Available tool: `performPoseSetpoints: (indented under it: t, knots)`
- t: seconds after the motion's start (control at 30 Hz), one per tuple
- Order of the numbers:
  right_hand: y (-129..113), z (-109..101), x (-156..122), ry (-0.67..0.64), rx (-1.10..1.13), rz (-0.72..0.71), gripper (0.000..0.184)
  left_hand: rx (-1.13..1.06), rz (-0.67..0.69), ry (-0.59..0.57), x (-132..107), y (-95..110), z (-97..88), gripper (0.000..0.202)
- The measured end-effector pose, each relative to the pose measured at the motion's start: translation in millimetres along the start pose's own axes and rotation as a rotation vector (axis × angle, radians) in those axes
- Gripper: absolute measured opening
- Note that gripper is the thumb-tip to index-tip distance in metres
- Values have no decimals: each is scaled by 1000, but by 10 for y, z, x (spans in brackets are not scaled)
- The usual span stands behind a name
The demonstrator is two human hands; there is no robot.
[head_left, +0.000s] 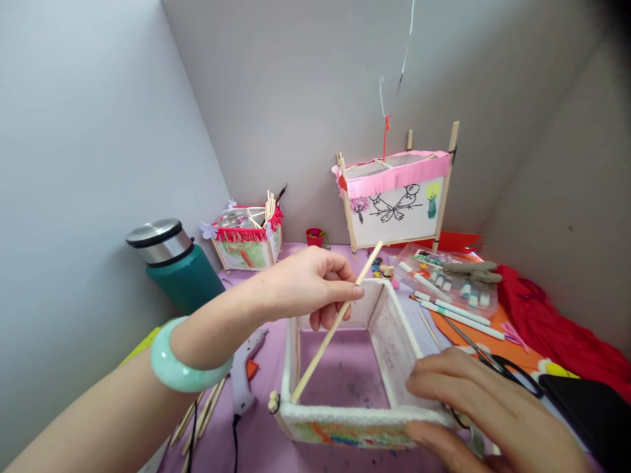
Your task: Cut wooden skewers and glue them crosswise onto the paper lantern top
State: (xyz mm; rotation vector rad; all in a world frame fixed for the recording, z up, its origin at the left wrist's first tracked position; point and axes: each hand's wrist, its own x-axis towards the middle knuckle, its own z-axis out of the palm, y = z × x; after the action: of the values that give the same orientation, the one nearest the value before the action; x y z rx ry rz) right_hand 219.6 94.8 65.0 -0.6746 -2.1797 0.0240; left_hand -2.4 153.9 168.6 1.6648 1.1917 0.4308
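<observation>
My left hand [325, 289] pinches a thin wooden stick [329, 336] between thumb and fingers. The stick slants over a handmade box-shaped lantern [352, 415], its lower end at the near left inside corner and its upper end raised past my fingers. White walls edged with fuzzy white trim form the open-topped lantern, and coloured drawing shows on the front face. Around the near right corner of the lantern, my right hand [473, 401] is closed, thumb on the front and fingers over the right wall. That corner is partly hidden by the hand.
A glue gun [242, 378] and loose sticks [204, 417] lie left, near a teal bottle [185, 276]. Behind stand a red-fringed lantern [246, 243] and a pink-fringed lantern [399, 203] on a red string. Markers [461, 314], scissors [486, 355] and red cloth [557, 328] are right.
</observation>
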Motion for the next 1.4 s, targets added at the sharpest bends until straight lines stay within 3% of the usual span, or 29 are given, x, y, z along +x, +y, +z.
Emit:
performPoseSetpoints:
  t: [0.47,0.73,0.93,1.1,1.4]
  knots:
    - [-9,33,-19,-10,1,-16,13,8,-20,-21,14,-46,7,14]
    - [-80,-115,55,27,62,223,31,22,-37,-41,54,-142,17,17]
    - [336,-59,427,171,179,679,20,48,-70,-79,107,-124,87,20]
    - [658,127,597,126,260,712,23,75,-79,-122,172,-238,117,17]
    - [672,203,660,50,401,762,29,32,-108,-155,233,-304,152,18]
